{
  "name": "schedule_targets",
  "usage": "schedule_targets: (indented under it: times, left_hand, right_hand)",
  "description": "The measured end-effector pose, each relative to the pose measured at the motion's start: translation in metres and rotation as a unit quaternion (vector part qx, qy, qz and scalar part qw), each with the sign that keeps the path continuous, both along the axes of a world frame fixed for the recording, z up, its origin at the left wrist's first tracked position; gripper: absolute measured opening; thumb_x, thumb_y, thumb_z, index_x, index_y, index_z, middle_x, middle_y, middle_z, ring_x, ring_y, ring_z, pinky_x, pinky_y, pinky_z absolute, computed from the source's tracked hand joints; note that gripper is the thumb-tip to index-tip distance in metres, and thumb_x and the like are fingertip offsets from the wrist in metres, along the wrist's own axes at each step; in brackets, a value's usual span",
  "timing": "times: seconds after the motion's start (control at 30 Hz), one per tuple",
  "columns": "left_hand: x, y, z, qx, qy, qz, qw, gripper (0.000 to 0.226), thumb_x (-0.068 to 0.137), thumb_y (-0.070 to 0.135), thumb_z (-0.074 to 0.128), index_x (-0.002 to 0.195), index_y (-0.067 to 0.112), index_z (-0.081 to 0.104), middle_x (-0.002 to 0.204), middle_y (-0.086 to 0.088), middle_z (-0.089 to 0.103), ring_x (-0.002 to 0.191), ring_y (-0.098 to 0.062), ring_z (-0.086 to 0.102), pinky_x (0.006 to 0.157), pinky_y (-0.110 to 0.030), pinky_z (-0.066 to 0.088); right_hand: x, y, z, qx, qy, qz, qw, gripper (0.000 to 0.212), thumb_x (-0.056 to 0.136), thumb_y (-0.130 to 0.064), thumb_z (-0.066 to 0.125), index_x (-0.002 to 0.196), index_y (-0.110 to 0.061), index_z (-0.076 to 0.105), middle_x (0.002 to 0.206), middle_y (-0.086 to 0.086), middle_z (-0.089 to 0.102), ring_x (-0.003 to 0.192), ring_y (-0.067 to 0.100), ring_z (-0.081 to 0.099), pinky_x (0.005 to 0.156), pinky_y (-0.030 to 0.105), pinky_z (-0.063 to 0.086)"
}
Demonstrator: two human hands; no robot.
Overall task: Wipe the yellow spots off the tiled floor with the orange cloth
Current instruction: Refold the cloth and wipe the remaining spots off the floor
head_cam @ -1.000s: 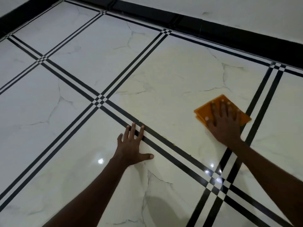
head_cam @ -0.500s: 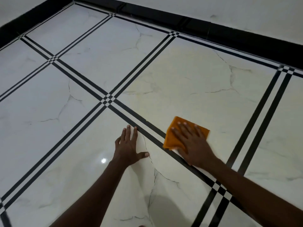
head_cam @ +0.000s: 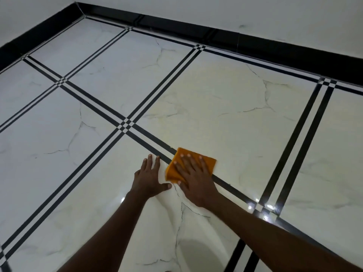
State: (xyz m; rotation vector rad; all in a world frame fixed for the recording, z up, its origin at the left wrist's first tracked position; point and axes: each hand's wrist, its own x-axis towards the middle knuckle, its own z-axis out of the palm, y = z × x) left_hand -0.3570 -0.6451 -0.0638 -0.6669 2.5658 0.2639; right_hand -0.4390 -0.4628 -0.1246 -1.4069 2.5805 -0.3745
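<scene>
**Pressing the orange cloth flat over a black tile border**

Pressing down from above, the right hand (head_cam: 193, 176) lies palm-flat on the orange cloth (head_cam: 172, 171), its fingers (head_cam: 202, 163) spread wide and straight, nothing curled or pinched; the cloth is pinned under the open palm rather than gripped; the fingertips reach almost to the cloth's far edge, while the thumb runs along its near left corner. The cloth sits folded into a rough square on the tiled floor (head_cam: 225, 118), straddling one of the double black border stripes (head_cam: 149, 141) that cross the pale, veined tiles; its left corner and far right corner show bare beyond the hand.

The left hand (head_cam: 150, 178) is planted flat on the floor just beside the cloth, to its left; its fingers are extended and close together, the thumb stretched out toward the right hand and nearly meeting the right thumb; it holds nothing. Both forearms reach in from the lower edge of the view, the right one slanting in from the lower right, the left from the lower centre.

No container is in view. The large tile beyond the cloth carries a faint yellowish tint; distinct spots cannot be made out. A black skirting (head_cam: 255, 48) runs along the white wall (head_cam: 235, 12) at the far side.
</scene>
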Motion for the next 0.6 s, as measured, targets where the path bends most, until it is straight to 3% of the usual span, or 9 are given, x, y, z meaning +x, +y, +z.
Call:
schedule_targets:
  times: [0.07,0.2,0.27,0.37,0.43,0.5,0.6]
  left_hand:
    - [0.006,-0.001,0.000,-0.008,-0.001,-0.014,1.000,0.118,0.080,0.072,0.060,0.158,0.022,-0.014,0.165,-0.011,-0.018,0.153,-0.031,-0.010,0.122,-0.049,0.014]
    - [0.008,-0.007,-0.001,-0.016,-0.004,-0.021,1.000,0.126,0.074,0.078,0.060,0.157,0.021,-0.015,0.164,-0.013,-0.020,0.153,-0.033,-0.012,0.121,-0.053,0.011]
    - [0.007,-0.015,-0.002,-0.011,-0.012,-0.025,1.000,0.133,0.068,0.081,0.063,0.157,0.021,-0.016,0.164,-0.013,-0.021,0.153,-0.034,-0.012,0.121,-0.055,0.010]
    - [0.005,-0.022,-0.003,-0.011,-0.023,-0.038,0.999,0.140,0.062,0.083,0.066,0.156,0.021,-0.018,0.163,-0.014,-0.023,0.152,-0.036,-0.013,0.121,-0.057,0.010]
    - [0.003,-0.023,-0.005,-0.004,-0.026,-0.027,0.999,0.145,0.058,0.084,0.068,0.155,0.022,-0.021,0.162,-0.015,-0.026,0.151,-0.036,-0.016,0.121,-0.057,0.009]
    - [0.002,-0.025,-0.007,0.005,-0.022,-0.011,1.000,0.149,0.055,0.084,0.069,0.155,0.023,-0.022,0.161,-0.013,-0.029,0.151,-0.035,-0.019,0.121,-0.057,0.007]
    - [0.007,-0.027,-0.010,-0.002,-0.010,0.021,1.000,0.152,0.051,0.087,0.068,0.155,0.024,-0.023,0.161,-0.010,-0.031,0.150,-0.032,-0.022,0.122,-0.055,0.003]
  right_hand:
    - [-0.008,0.039,-0.002,0.014,0.008,-0.002,1.000,0.067,0.102,-0.053,0.030,0.162,-0.027,0.017,0.170,0.005,0.012,0.158,0.029,0.010,0.125,0.055,0.007]
    - [-0.072,0.122,0.003,0.059,0.025,-0.171,0.983,0.074,0.099,-0.062,0.024,0.162,-0.023,0.018,0.168,0.012,0.017,0.155,0.035,0.018,0.124,0.058,0.010]
    - [-0.112,0.122,0.007,0.077,0.021,-0.238,0.968,0.080,0.097,-0.065,0.023,0.162,-0.018,0.019,0.166,0.019,0.023,0.153,0.040,0.020,0.122,0.063,0.013]
    - [-0.156,0.056,0.010,0.056,0.022,-0.286,0.956,0.086,0.093,-0.067,0.022,0.158,-0.012,0.030,0.161,0.027,0.029,0.149,0.048,0.025,0.118,0.069,0.013]
    - [-0.158,-0.003,0.007,0.050,0.027,-0.256,0.965,0.085,0.091,-0.065,0.023,0.156,-0.011,0.036,0.159,0.029,0.033,0.148,0.050,0.028,0.118,0.070,0.013]
    - [-0.128,-0.054,0.004,0.045,0.044,-0.165,0.984,0.083,0.091,-0.062,0.025,0.156,-0.013,0.035,0.160,0.026,0.033,0.149,0.047,0.028,0.119,0.068,0.015]
    - [-0.051,-0.064,0.002,0.040,0.035,-0.017,0.998,0.076,0.096,-0.060,0.030,0.160,-0.018,0.028,0.166,0.017,0.025,0.153,0.040,0.022,0.122,0.063,0.013]
